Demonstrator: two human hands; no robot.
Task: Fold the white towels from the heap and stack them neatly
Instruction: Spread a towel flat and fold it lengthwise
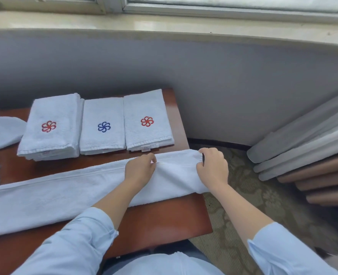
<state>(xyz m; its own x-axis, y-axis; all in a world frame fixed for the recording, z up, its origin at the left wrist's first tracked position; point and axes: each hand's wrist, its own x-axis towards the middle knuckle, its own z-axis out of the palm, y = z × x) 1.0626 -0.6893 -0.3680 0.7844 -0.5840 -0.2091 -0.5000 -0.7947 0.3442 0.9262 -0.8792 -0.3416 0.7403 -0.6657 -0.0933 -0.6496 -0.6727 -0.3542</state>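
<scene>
Mid-fold on the desk (164, 221): pinching the far hem of the long white towel (64, 191) with the left hand (139, 171), gripping its right end with curled fingers of the right hand (212, 168) (three folded stacks (102, 126) behind). Next, likely: carrying that end leftward, hems matched.

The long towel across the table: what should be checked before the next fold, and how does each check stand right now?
1. Both hands hold the right end: ok; the left hand pinches the far edge and the right hand grips the end.
2. The long towel lies flat as a strip: ok.
3. Its left end is squared up: cannot tell; it runs to the picture's edge.
4. Its right end is supported by the table: not ok; it slightly overhangs the right edge.
5. The folded stacks are clear of the fold: ok; bare wood lies between.
</scene>
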